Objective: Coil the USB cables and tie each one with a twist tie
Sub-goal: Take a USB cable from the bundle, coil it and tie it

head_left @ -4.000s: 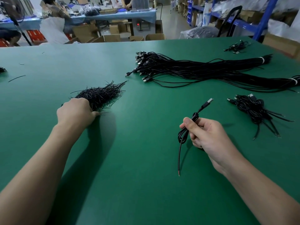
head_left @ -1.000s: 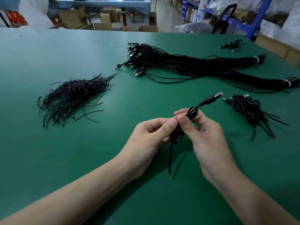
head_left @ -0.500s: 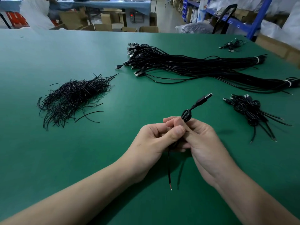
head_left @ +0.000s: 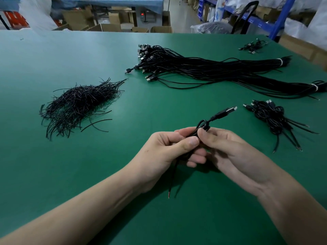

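Both hands are now meeting above the middle of the green table (head_left: 53, 55), where four seconds ago the left hand (head_left: 168, 151) was reaching into the pile of twist ties (head_left: 79, 105) and the right hand (head_left: 230, 151) alone was holding the coiled cable (head_left: 203, 125). The left hand's fingers are curling around the coil's middle, with the thumb pressing across it. The right hand's thumb and fingers are pinching the coil just beside that thumb. Whether a tie is sitting between the fingers cannot be told. The plug (head_left: 229, 110) is sticking up and to the right, and the bare end (head_left: 172, 183) is hanging below the left hand. A bundle of straight cables (head_left: 212, 69) is lying farther back, and a heap of tied cables (head_left: 270, 117) is resting at the right.
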The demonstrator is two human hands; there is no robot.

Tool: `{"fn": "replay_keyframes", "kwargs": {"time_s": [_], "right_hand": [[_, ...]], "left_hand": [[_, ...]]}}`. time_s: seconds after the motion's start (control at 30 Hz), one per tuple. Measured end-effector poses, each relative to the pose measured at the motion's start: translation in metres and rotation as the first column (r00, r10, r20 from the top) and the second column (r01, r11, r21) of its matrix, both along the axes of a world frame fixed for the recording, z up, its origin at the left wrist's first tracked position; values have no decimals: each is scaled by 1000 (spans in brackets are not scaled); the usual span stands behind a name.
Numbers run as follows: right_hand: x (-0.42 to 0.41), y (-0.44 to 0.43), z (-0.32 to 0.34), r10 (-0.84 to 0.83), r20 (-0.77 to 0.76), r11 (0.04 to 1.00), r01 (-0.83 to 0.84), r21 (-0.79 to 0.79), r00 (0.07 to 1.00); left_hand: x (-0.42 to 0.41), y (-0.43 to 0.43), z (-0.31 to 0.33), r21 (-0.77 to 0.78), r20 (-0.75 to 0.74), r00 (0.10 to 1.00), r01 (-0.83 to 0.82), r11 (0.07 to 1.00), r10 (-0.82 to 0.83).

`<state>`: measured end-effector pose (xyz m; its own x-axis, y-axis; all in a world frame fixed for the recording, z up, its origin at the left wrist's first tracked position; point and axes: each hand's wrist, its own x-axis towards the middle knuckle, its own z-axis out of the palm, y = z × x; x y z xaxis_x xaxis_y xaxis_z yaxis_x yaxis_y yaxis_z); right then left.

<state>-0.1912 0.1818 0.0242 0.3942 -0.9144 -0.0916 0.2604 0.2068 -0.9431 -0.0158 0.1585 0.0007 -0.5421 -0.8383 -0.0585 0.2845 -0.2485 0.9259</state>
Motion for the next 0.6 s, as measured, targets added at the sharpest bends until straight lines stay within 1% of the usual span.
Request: {"fn": "replay_keyframes", "kwargs": {"time_s": [0.07,0.2,0.3,0.4,0.47,0.6], "right_hand": [[-2,0,-1,-21,-56,999,19,-42,998],[-2,-2,-4,-197,-214,968,155,-199,957],[1,-2,-4,-339,-337,897,194,-397,878],[2,0,-7,-460,-443,828,191,-528,770],[2,0,-7,-515,-479,797,192,-573,711],[0,-1,-7,-529,-471,790,206,-578,706]], "left_hand": [[1,-1,0,-8,-1,1000,-18,1000,18],[5,-6,0,-26,-17,995,-95,995,95],[7,-8,-1,-31,-18,990,-141,990,141],[7,-8,-1,-35,-13,986,-170,985,169],[6,-9,-1,-46,3,982,-189,981,190],[5,-9,0,-101,48,972,-223,970,229]]}}
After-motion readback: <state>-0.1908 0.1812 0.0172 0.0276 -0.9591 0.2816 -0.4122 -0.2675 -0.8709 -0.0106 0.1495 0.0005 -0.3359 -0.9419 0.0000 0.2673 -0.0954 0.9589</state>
